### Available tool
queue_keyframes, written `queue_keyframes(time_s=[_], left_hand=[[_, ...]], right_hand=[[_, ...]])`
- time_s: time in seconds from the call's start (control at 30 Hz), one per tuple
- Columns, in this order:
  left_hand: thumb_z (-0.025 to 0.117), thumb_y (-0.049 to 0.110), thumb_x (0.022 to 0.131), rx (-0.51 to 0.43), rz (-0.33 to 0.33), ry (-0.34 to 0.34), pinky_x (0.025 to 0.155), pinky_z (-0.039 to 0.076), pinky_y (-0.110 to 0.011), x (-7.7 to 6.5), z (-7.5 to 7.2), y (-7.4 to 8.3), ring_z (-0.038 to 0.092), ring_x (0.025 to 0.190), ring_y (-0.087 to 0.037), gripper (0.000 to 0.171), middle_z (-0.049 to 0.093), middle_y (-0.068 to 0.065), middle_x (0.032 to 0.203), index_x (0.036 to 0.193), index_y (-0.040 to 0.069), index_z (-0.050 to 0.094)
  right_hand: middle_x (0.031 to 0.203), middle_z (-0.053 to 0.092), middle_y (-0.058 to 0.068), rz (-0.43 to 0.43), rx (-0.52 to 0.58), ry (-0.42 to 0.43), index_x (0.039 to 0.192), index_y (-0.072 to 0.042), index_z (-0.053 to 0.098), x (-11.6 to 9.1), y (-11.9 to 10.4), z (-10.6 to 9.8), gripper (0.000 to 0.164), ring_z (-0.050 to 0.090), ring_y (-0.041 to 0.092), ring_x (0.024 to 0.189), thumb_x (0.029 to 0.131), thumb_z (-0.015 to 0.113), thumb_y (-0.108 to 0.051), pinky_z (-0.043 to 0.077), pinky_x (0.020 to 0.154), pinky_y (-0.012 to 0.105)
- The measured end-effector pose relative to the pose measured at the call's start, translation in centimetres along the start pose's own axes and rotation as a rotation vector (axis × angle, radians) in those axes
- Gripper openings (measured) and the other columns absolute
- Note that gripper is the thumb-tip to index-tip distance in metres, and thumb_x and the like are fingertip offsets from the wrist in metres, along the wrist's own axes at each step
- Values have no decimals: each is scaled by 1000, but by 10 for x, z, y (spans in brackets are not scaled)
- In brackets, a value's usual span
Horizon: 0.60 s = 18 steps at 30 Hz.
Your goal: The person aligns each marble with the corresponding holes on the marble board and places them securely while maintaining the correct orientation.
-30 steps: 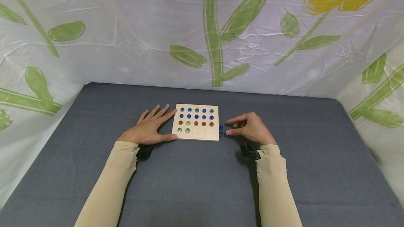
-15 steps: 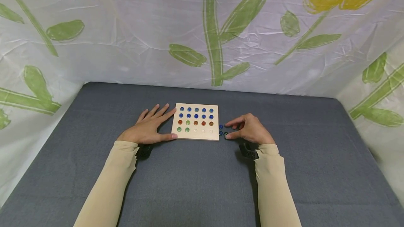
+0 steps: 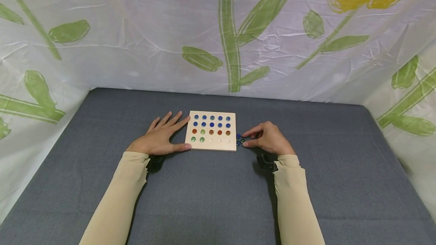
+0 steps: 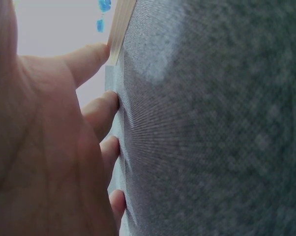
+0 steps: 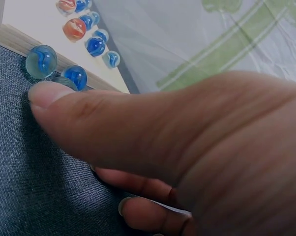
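Observation:
A pale wooden board (image 3: 223, 145) lies on the cloth, set with rows of glass marbles: blue at the back, orange-red and green nearer. My left hand (image 3: 160, 137) is spread flat, its thumb and index fingertips touching the board's left edge. In the left wrist view, a finger (image 4: 91, 61) meets the board's side (image 4: 119, 32). At the right edge, my right hand (image 3: 270, 139) has its thumb against a dark green marble (image 5: 65, 82), the index fingertip a little apart. Beside it lie a blue marble (image 5: 75, 76) and a pale blue-swirled marble (image 5: 41, 62).
The board's near row has bare hollows (image 3: 219, 141) on its right side. Dark grey cloth (image 3: 211, 192) covers the table. A white sheet printed with flowers (image 3: 153, 48) hangs behind and at the sides.
The dark green marble has shifted slightly away from me, closer to the other loose marbles, with my right thumb following it. The left hand and board stay in place.

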<state>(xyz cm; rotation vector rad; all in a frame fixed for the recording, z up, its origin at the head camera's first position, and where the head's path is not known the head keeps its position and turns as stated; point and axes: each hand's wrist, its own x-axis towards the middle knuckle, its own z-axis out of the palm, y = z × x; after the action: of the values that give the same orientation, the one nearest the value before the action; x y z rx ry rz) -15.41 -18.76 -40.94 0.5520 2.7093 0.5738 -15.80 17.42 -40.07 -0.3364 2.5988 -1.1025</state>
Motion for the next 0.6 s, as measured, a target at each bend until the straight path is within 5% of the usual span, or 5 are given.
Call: queue_keyframes(time_s=[0.6], left_hand=[[65, 68, 88, 6, 6, -3, 119, -3, -65, 0, 0, -1, -1, 154, -42, 102, 10, -15, 169, 165, 20, 19]], right_hand=[[84, 67, 2, -26, -53, 23, 101, -11, 83, 1, -3, 4, 20, 57, 16, 65, 82, 87, -14, 48, 58, 31]])
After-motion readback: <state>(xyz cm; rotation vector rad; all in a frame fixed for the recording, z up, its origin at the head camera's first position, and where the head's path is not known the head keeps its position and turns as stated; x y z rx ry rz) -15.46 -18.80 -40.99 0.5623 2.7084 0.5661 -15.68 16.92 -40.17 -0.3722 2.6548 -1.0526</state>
